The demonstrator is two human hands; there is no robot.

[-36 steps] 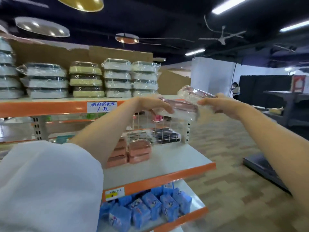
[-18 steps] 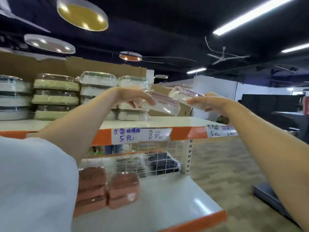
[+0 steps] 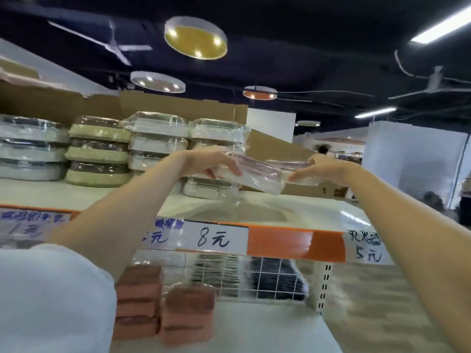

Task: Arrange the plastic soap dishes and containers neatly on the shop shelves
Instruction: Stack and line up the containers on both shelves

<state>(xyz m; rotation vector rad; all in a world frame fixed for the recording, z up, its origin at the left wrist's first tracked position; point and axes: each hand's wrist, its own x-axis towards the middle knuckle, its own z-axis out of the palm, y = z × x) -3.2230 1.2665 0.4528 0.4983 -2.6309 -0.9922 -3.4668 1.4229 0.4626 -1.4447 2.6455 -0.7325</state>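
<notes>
**Hands rose with two wrapped dishes to the top shelf**

Dishes that a second earlier hung level with the orange shelf edge (image 3: 280,242) were now above it, over the bare right-hand stretch of the top shelf (image 3: 318,212). The left hand (image 3: 216,163) gripped a clear-wrapped pink soap dish (image 3: 257,178), fingers curled over its top and thumb under, the dish tilted down to the right and not yet touching the board. The right hand (image 3: 323,169) held a second wrapped dish (image 3: 293,165) just beyond and right of the first; its fingers lay along the near side, though how tightly they closed was blurred. Both dishes hovered just right of the white stack (image 3: 214,159), the last of the stacked containers on that shelf. I judged this the placing step: the pair would start a new stack beside the white one. Pink stacks (image 3: 186,314) waited on the shelf below the orange edge.
</notes>
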